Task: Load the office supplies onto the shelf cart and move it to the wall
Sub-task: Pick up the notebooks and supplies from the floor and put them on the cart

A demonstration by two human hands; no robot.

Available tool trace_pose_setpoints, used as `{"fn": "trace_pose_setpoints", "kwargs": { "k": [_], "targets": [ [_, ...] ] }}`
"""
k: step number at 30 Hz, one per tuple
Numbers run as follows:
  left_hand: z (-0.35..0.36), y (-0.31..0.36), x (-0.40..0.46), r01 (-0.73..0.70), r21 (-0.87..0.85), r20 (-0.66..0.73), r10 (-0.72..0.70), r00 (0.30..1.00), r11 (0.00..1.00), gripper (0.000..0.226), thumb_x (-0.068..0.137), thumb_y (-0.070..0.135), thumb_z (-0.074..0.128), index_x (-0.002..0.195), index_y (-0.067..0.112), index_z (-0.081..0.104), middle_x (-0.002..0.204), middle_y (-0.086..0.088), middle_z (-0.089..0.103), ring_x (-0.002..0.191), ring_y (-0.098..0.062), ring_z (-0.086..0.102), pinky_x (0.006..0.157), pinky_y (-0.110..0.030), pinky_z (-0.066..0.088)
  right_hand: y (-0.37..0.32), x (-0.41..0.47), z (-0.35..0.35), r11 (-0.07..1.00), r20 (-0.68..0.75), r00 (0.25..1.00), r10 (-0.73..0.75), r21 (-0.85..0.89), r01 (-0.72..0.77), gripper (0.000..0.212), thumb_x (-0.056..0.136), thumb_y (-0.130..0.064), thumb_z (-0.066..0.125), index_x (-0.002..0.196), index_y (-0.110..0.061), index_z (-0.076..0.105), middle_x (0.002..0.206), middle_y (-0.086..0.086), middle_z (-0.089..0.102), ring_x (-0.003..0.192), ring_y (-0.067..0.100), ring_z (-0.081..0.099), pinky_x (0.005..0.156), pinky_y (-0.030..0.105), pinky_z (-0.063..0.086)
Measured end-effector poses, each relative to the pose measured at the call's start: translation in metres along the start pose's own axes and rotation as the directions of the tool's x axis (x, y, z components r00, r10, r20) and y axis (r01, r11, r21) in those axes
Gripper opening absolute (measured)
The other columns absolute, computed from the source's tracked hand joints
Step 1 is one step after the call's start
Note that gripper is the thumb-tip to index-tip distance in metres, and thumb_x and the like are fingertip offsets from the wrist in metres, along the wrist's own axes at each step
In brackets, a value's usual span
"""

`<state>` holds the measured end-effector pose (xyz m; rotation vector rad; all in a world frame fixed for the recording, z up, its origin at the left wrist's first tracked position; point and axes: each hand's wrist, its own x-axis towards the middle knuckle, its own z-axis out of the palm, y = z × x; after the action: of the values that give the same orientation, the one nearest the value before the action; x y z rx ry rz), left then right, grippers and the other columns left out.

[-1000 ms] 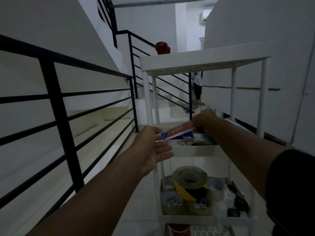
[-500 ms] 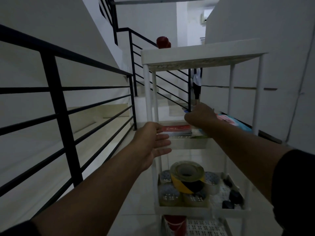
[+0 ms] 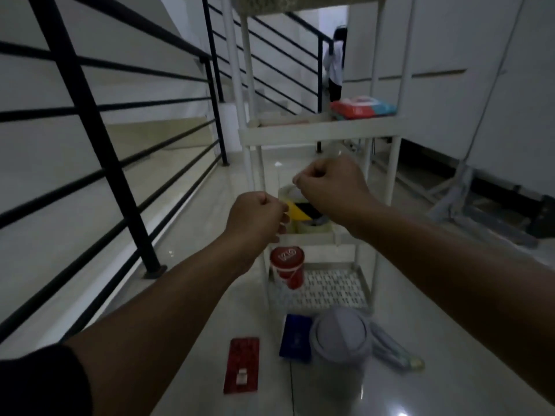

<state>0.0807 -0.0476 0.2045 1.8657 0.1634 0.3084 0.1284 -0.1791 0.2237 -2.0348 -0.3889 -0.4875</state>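
The white shelf cart (image 3: 318, 132) stands ahead of me on the tiled floor. A red and blue packet (image 3: 362, 107) lies on its upper shelf. Yellow-black tape rolls (image 3: 303, 213) sit on the shelf below, and a red cup (image 3: 287, 265) stands on the bottom shelf. My left hand (image 3: 255, 214) and my right hand (image 3: 329, 184) are both closed into fists in front of the tape shelf, holding nothing that I can see. On the floor near me lie a red flat pack (image 3: 241, 364), a blue box (image 3: 295, 337), a grey lidded bin (image 3: 341, 343) and a light bundle (image 3: 393, 346).
A black stair railing (image 3: 99, 121) runs along my left. A white wall (image 3: 468, 55) is on the right, with dark items (image 3: 507, 211) on the floor beside it. A person in white (image 3: 335, 64) stands behind the cart by the stairs.
Both hands pulled back from the upper shelf and closed into fists; the red book stayed on the shelf. My view tilted down, showing the floor items.
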Motion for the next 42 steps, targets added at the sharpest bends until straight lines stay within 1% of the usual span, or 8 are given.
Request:
{"fn": "trace_pose_setpoints", "kwargs": {
  "k": [9,13,19,23,29,34,37,42],
  "targets": [
    [-0.011,-0.117,-0.062,0.068,0.374,0.059,-0.097,0.994,0.925,0.02,0.085,0.015,0.051,0.088,0.005,0.068,0.087,-0.011,0.071,0.08,-0.025,0.068,0.074,-0.043,0.059,0.085,-0.129,0.075,0.958,0.308,0.919,0.245,-0.226,-0.179,0.021,0.077,-0.012,0.058,0.066,0.003,0.069,0.066,0.019,0.069,0.06,0.028,0.067,0.055,0.039,0.06],
    [-0.017,-0.17,-0.061,0.129,0.458,0.053,-0.172,0.984,0.88,0.019,0.085,0.014,0.052,0.088,0.006,0.068,0.089,-0.007,0.07,0.084,-0.021,0.066,0.075,-0.036,0.057,0.114,-0.164,0.113,0.905,0.502,0.81,0.302,-0.417,-0.079,0.029,0.079,-0.004,0.056,0.051,-0.006,0.049,0.048,0.004,0.048,0.045,0.015,0.049,0.045,0.022,0.044],
    [-0.016,-0.242,-0.054,0.145,0.592,0.102,-0.252,0.962,0.793,0.017,0.085,0.013,0.055,0.086,0.004,0.069,0.09,-0.009,0.071,0.078,-0.018,0.061,0.057,-0.02,0.04,0.144,-0.173,0.157,0.794,0.648,0.692,0.317,-0.581,0.18,0.014,0.089,-0.007,0.052,0.097,-0.004,0.063,0.097,0.015,0.064,0.084,0.031,0.061,0.068,0.03,0.042],
    [-0.01,-0.287,-0.04,0.177,0.607,0.172,-0.345,0.923,0.775,0.02,0.089,0.012,0.052,0.098,0.0,0.066,0.083,-0.008,0.069,0.069,-0.016,0.066,0.064,-0.027,0.058,0.167,-0.169,0.191,0.621,0.695,0.628,0.35,-0.674,0.4,0.029,0.092,0.001,0.05,0.12,0.004,0.058,0.121,0.023,0.058,0.11,0.036,0.06,0.084,0.038,0.05],
    [0.005,-0.332,-0.005,-0.102,0.87,0.22,-0.193,0.956,0.482,0.029,0.079,0.018,0.049,0.104,0.005,0.058,0.107,-0.014,0.06,0.102,-0.036,0.056,0.079,-0.045,0.052,0.192,-0.161,0.217,0.375,0.617,0.715,0.328,-0.78,0.501,0.025,0.078,-0.012,0.074,0.101,-0.001,0.07,0.102,0.021,0.068,0.093,0.029,0.068,0.072,0.034,0.055],
    [0.014,-0.36,0.023,-0.155,0.892,0.272,-0.231,0.934,0.424,0.049,0.085,0.015,0.06,0.133,0.008,0.048,0.131,-0.012,0.052,0.12,-0.033,0.048,0.093,-0.047,0.049,0.21,-0.156,0.245,0.425,0.745,0.475,0.468,-0.661,0.618,0.039,0.097,-0.003,0.047,0.135,0.005,0.046,0.138,0.024,0.05,0.124,0.04,0.051,0.098,0.051,0.046],
    [0.014,-0.365,0.034,-0.188,0.895,0.305,-0.246,0.92,0.405,0.041,0.083,0.021,0.064,0.121,0.006,0.056,0.12,-0.015,0.052,0.111,-0.034,0.052,0.088,-0.049,0.052,0.211,-0.15,0.255,0.428,0.75,0.39,0.535,-0.638,0.64,0.046,0.097,-0.006,0.05,0.141,0.002,0.04,0.145,0.024,0.042,0.131,0.042,0.044,0.103,0.056,0.042],
    [0.007,-0.363,0.037,-0.168,0.919,0.274,-0.27,0.923,0.358,0.04,0.085,0.025,0.061,0.115,0.0,0.055,0.113,-0.019,0.049,0.11,-0.038,0.046,0.087,-0.049,0.05,0.21,-0.15,0.246,0.43,0.808,0.446,0.386,-0.585,0.688,0.037,0.099,-0.005,0.043,0.135,0.002,0.045,0.135,0.022,0.053,0.12,0.039,0.055,0.089,0.049,0.051]
  ]
}}
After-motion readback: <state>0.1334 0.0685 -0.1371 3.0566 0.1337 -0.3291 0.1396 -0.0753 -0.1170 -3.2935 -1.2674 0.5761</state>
